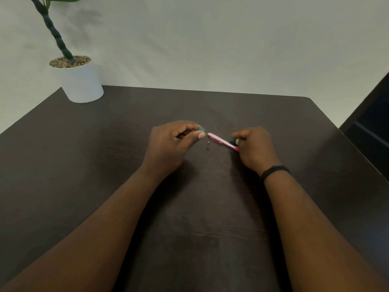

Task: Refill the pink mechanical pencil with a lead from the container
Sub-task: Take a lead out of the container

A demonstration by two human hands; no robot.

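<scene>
My right hand [255, 148] grips the pink mechanical pencil [221, 141] by its lower part, and its free end points left towards my left hand. My left hand [170, 144] is curled around a small dark object, probably the lead container [201, 128]. Only the container's teal end shows, between forefinger and thumb, a short gap from the pencil's end. A tiny pale piece [208, 145], perhaps the pencil's cap, lies on the dark table [105, 154] just below that gap. No lead is visible.
A white pot with pebbles and a green plant [79, 81] stands at the table's far left corner. A dark piece of furniture [372, 127] rises beyond the right edge. A black band [274, 170] is on my right wrist.
</scene>
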